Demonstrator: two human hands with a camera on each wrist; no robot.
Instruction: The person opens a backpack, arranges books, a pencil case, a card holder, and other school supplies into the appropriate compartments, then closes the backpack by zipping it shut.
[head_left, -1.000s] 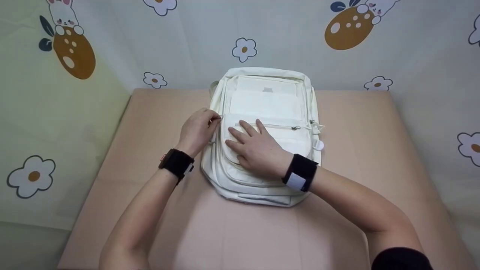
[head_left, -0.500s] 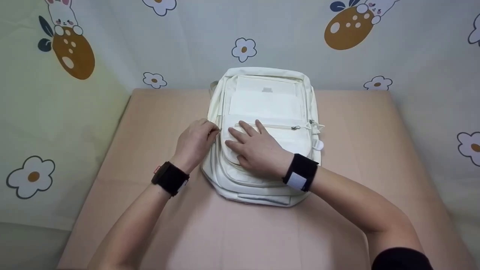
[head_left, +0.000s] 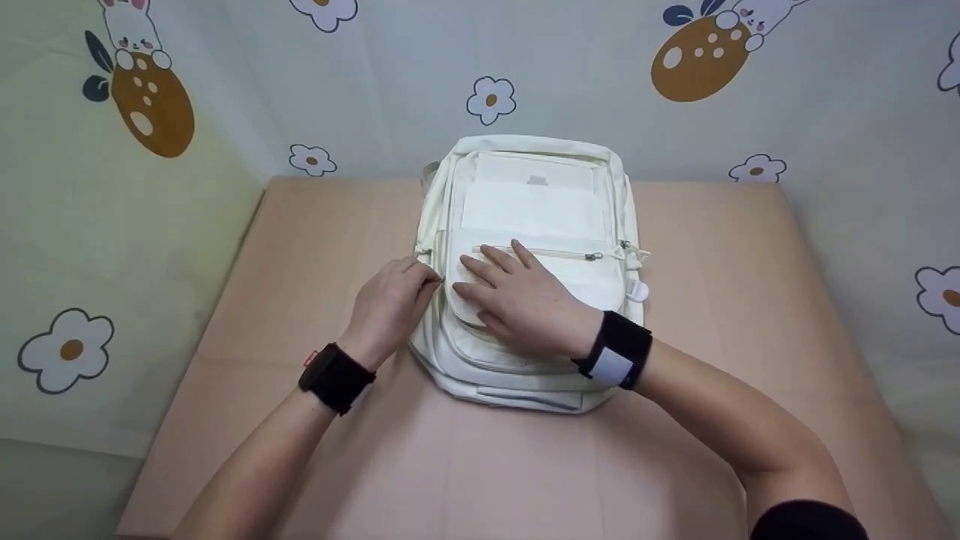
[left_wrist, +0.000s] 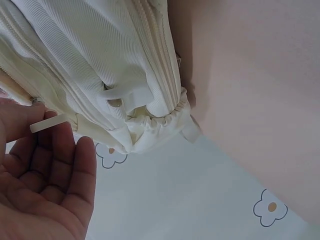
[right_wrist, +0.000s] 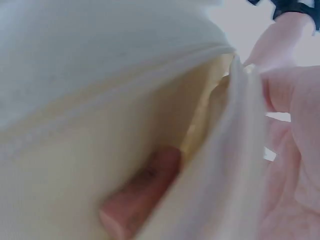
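Note:
A cream backpack [head_left: 544, 202] lies front up on the table. At its left side, my left hand [head_left: 386, 304] pinches a zipper pull [left_wrist: 48, 123] between thumb and fingertips. The metal zipper slider [left_wrist: 37, 101] shows just above that pull in the left wrist view. My right hand [head_left: 529, 304] rests on the front pocket [head_left: 592, 289] with fingers spread. The right wrist view looks closely at a gap between zipper edges [right_wrist: 235, 100]. A blurred reddish-brown, finger-like shape [right_wrist: 142, 195] shows within it; I cannot tell what it is.
A second zipper pull [head_left: 592, 256] hangs on the front pocket's horizontal zipper. Straps and a white round tag [head_left: 637, 291] stick out on the bag's right side. The pink-beige table [head_left: 712, 300] meets printed cloth walls [head_left: 397, 82] at the back and sides.
My left hand has slid down along the backpack's left side, toward me, with the zipper pull. The right hand stays on the front pocket, its wrist shifted slightly to the right.

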